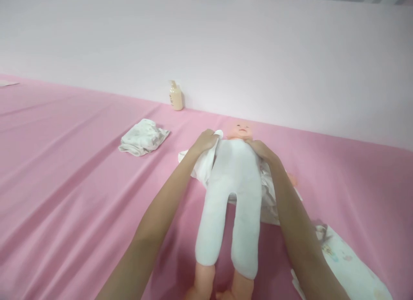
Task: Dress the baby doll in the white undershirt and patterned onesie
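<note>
A baby doll [237, 166] with a white cloth body and bare plastic feet lies on its back, head away from me. Under its trunk, a white baby garment [204, 165] is spread open on both sides. My left hand [206, 141] is closed on the garment's edge beside the doll's shoulder on the left. At the other shoulder, close to the neck, my right hand [260, 150] is curled against the doll; some of its fingers are hidden. Part of a doll's hand [292, 178] shows beyond my right forearm.
A pink sheet [80, 171] covers the surface, backed by a pale wall or panel [206, 54]. A pump bottle [176, 97] stands against it. Folded white cloth [143, 137] lies to the left, and a printed white cloth [350, 265] at the lower right, partly behind my right forearm.
</note>
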The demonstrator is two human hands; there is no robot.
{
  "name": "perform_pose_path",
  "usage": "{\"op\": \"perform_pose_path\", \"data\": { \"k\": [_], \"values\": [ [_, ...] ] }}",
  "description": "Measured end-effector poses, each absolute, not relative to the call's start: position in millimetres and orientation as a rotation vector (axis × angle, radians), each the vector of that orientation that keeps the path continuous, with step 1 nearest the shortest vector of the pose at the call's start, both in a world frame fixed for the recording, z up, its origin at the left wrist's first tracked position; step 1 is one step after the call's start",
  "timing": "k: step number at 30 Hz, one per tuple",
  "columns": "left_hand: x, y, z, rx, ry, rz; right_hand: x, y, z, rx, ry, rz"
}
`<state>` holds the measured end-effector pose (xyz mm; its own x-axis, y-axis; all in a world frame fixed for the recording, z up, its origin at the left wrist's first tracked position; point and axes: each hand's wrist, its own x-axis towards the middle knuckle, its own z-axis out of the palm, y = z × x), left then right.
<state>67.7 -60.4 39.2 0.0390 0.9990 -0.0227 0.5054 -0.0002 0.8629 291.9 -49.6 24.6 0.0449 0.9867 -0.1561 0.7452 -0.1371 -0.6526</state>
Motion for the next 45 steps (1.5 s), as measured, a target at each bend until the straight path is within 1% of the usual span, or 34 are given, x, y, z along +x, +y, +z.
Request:
{"op": "perform_pose_path", "data": {
  "k": [3, 7, 9, 11, 13, 14, 16, 18, 21, 24, 27, 30, 32, 35, 38, 42, 44, 45],
  "values": [
    [69, -62, 44, 1.761, 1.473, 0.93, 277, -48, 23, -1.91, -1.798, 0.809],
    [82, -76, 57, 2.122, 1.491, 0.714, 263, -47, 18, -1.934, -1.896, 0.715],
    [94, -88, 61, 2.313, 1.629, 0.535, 260, -46, 17, -1.944, -1.944, 0.674],
    [106, -102, 65, 2.39, 1.862, 0.378, 258, -46, 18, -1.988, -1.957, 0.658],
    [111, -114, 70, 2.374, 2.039, 0.284, 258, -46, 21, -2.05, -1.956, 0.66],
    [111, -120, 73, 2.382, 2.039, 0.271, 259, -47, 24, -2.072, -1.965, 0.659],
    [106, -129, 80, 2.416, 1.844, 0.269, 264, -49, 29, -2.08, -2.016, 0.647],
    [98, -136, 89, 2.432, 1.492, 0.277, 273, -51, 32, -2.063, -2.091, 0.644],
    [93, -142, 97, 2.421, 1.098, 0.305, 296, -51, 34, -2.151, -2.118, 0.725],
    [99, -139, 92, 2.452, 0.981, 0.329, 322, -50, 32, -2.345, -1.949, 0.882],
    [114, -127, 71, 2.543, 1.112, 0.4, 340, -54, 35, -2.462, -1.755, 1.029],
    [131, -114, 46, 2.704, 1.126, 0.487, 344, -66, 51, -2.35, -1.757, 1.153],
    [141, -110, 34, 2.829, 1.073, 0.468, 339, -78, 67, -2.204, -1.835, 1.144],
    [150, -112, 28, 2.913, 1.166, 0.448, 327, -97, 91, -2.042, -1.898, 1.084],
    [153, -117, 28, 2.94, 1.295, 0.509, 321, -110, 106, -1.886, -1.921, 1.126],
    [151, -115, 31, 2.852, 1.048, 0.53, 332, -109, 101, -1.667, -1.895, 1.229],
    [148, -111, 33, 2.732, 1.005, 0.536, 337, -100, 89, -1.646, -1.854, 1.17],
    [147, -110, 35, 2.689, 1.031, 0.555, 338, -94, 82, -1.673, -1.847, 1.072]
  ]
}}
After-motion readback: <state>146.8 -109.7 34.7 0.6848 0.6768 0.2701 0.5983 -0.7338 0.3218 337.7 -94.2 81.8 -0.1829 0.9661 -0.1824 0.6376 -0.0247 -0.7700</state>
